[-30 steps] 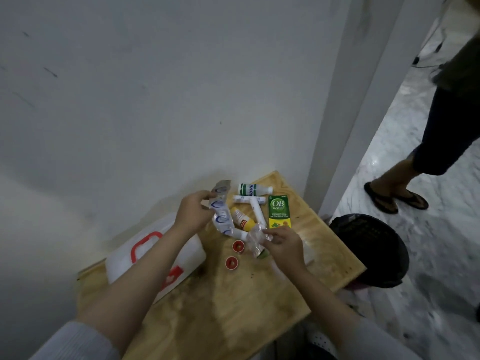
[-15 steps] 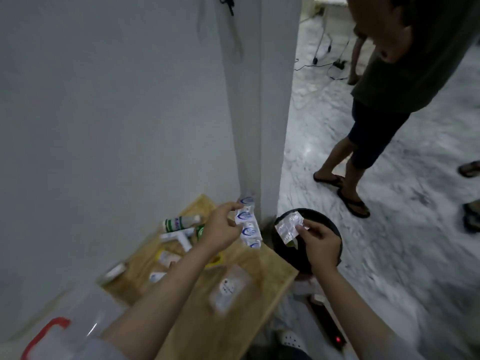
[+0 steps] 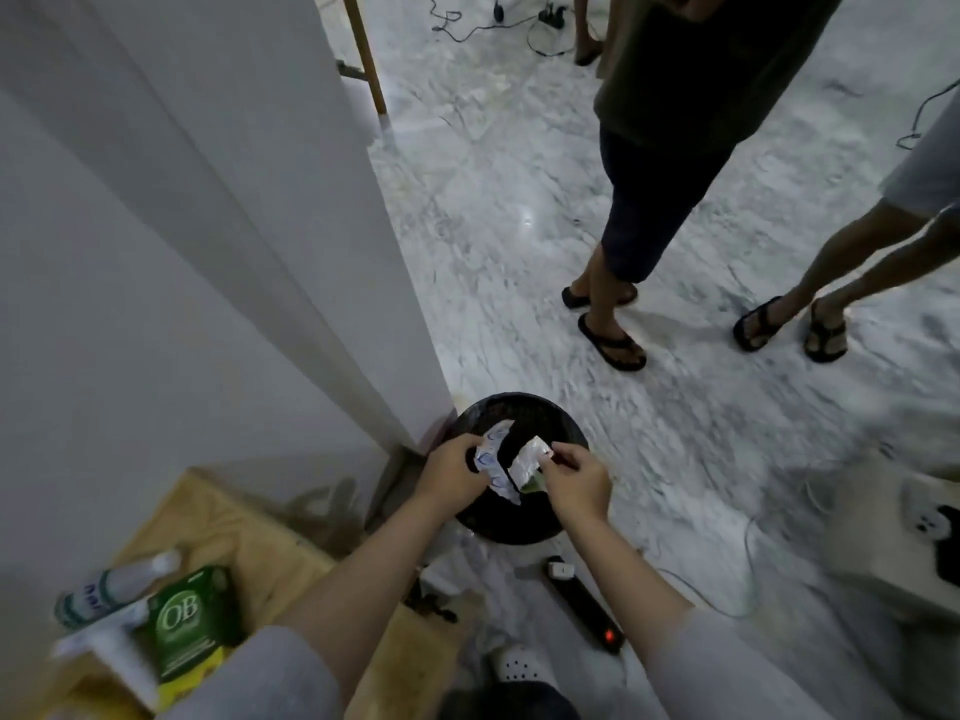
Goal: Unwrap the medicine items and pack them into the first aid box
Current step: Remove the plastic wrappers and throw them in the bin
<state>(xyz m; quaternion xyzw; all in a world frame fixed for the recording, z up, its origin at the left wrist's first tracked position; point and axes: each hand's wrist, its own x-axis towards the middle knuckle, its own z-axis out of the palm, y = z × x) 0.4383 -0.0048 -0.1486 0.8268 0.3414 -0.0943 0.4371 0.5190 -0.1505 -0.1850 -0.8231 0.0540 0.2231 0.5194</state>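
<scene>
A green carton (image 3: 193, 621) and a white bottle (image 3: 111, 584) lie at the wooden table's (image 3: 270, 543) near corner. Beyond its edge, over the black bin (image 3: 566, 426), the left hand (image 3: 453, 472) pinches a strip of blue-printed sachets (image 3: 493, 459). The right hand (image 3: 576, 478) pinches a crinkled clear wrapper (image 3: 527, 457), probably for dropping in.

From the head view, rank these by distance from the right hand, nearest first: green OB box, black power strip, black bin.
From the right hand:
1. Black bin, directly beneath the hand.
2. Black power strip, on the floor, nearer the person.
3. Green OB box, far left on the wooden table.
</scene>
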